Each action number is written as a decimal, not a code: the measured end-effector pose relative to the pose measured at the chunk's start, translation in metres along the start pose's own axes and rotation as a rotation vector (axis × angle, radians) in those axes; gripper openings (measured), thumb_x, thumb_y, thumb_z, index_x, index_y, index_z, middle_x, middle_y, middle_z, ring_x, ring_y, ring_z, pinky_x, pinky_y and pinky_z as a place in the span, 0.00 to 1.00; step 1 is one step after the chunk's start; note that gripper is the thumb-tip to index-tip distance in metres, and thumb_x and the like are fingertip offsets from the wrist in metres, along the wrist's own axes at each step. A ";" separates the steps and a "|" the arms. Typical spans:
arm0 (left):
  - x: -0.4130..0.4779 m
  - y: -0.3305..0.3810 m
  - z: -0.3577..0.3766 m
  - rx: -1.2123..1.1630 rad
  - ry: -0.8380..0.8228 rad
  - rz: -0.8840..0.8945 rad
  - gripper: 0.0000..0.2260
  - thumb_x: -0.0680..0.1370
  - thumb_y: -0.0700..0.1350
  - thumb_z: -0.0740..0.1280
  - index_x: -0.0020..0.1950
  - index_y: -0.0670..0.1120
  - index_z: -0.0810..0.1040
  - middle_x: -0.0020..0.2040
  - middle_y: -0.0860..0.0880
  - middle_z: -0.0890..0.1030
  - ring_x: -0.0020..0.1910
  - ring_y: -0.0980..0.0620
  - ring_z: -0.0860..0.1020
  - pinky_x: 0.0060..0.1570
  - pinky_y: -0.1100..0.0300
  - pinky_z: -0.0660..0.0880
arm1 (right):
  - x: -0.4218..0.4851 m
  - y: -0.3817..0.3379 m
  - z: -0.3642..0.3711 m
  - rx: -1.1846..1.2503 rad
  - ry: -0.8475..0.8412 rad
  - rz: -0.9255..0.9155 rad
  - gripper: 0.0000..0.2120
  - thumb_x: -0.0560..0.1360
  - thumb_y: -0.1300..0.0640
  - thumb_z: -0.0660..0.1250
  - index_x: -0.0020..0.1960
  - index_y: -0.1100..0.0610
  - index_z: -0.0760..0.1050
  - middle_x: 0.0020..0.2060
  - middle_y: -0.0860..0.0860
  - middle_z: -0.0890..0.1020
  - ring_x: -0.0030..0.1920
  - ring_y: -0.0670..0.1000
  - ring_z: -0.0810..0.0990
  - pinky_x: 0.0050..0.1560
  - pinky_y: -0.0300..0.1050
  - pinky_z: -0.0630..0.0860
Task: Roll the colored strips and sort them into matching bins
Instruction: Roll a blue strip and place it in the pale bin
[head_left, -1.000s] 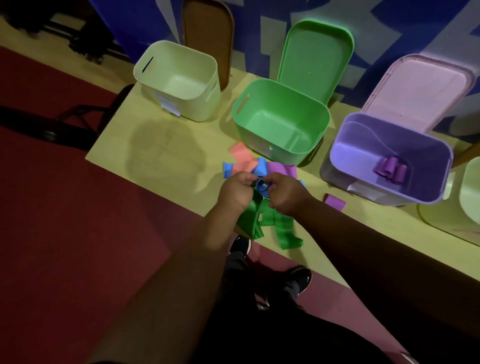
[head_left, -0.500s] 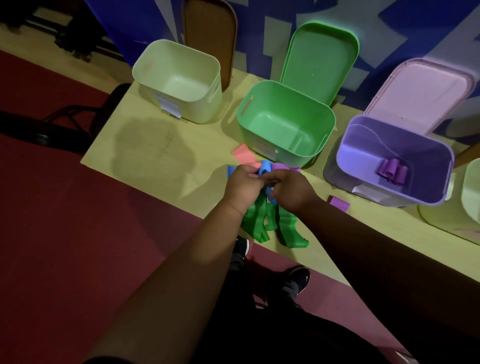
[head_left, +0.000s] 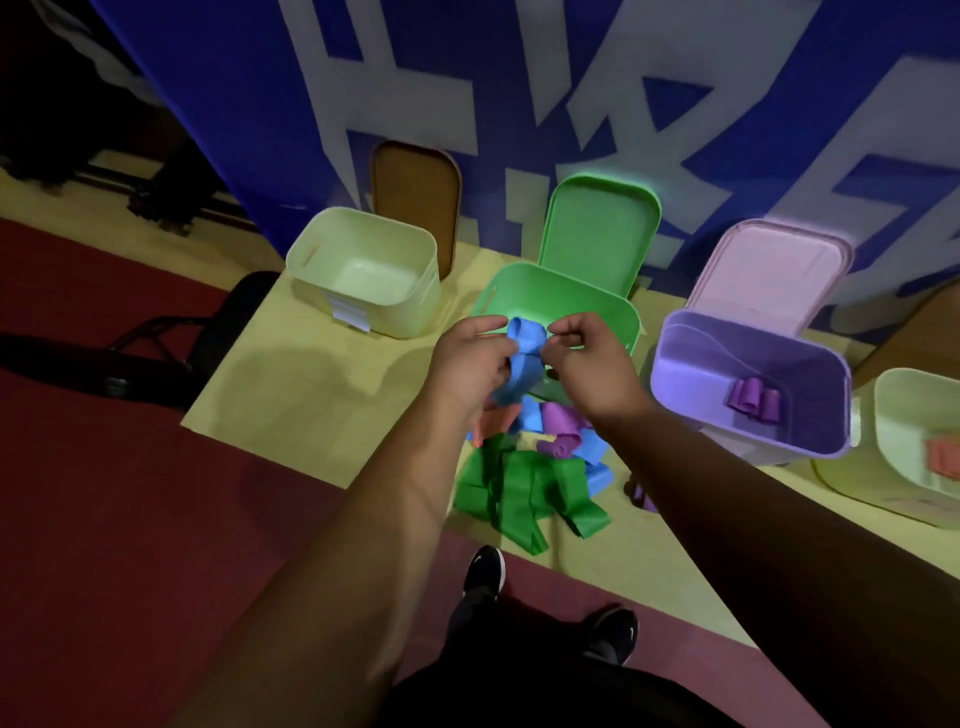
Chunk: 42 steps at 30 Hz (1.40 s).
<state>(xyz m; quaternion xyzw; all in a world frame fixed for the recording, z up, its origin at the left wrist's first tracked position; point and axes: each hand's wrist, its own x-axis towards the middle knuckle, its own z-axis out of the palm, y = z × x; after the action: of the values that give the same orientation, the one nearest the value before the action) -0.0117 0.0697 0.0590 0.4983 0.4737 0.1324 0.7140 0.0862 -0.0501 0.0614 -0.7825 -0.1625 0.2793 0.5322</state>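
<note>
My left hand (head_left: 470, 358) and my right hand (head_left: 587, 358) both pinch a blue strip (head_left: 524, 348), partly rolled at its top, held above the table in front of the green bin (head_left: 618, 312). Below the hands lies a pile of strips: green strips (head_left: 519, 493), blue strips (head_left: 595, 454), purple strips (head_left: 561, 423) and a coral strip (head_left: 498, 418). The purple bin (head_left: 691, 364) on the right holds rolled purple strips (head_left: 756, 397). A cream bin (head_left: 363, 283) stands on the left.
Another cream bin (head_left: 883, 467) at the far right holds a coral piece (head_left: 945, 457). Green and pink lids lean against the blue wall behind the bins. A small purple piece (head_left: 644, 499) lies by my right forearm. The yellow table (head_left: 311, 405) has a near edge over red floor.
Both hands lifted the blue strip up from the pile on the table toward the green bin. The camera view tilted upward.
</note>
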 end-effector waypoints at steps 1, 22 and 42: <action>-0.001 0.009 0.001 -0.031 -0.013 0.005 0.14 0.80 0.32 0.70 0.60 0.47 0.82 0.47 0.38 0.79 0.47 0.43 0.74 0.44 0.51 0.73 | 0.002 -0.007 -0.002 0.021 0.003 0.003 0.10 0.78 0.63 0.71 0.58 0.54 0.78 0.47 0.50 0.83 0.43 0.50 0.81 0.46 0.42 0.78; -0.034 0.148 0.016 0.319 -0.246 0.463 0.17 0.78 0.44 0.66 0.63 0.58 0.85 0.64 0.52 0.85 0.59 0.55 0.83 0.65 0.52 0.81 | 0.010 -0.161 -0.051 0.305 0.074 -0.004 0.04 0.81 0.59 0.71 0.52 0.55 0.85 0.42 0.50 0.88 0.41 0.49 0.87 0.46 0.46 0.77; -0.049 0.214 0.056 0.194 -0.345 0.784 0.05 0.83 0.49 0.73 0.50 0.52 0.88 0.40 0.55 0.86 0.41 0.56 0.80 0.46 0.51 0.78 | -0.019 -0.221 -0.090 0.315 0.137 0.047 0.08 0.85 0.58 0.64 0.53 0.60 0.81 0.36 0.53 0.83 0.30 0.49 0.79 0.31 0.43 0.78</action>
<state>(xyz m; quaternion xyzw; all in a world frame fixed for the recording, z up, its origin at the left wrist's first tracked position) 0.0685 0.1043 0.2680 0.7200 0.1331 0.2631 0.6282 0.1356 -0.0432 0.2958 -0.7102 -0.0615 0.2598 0.6514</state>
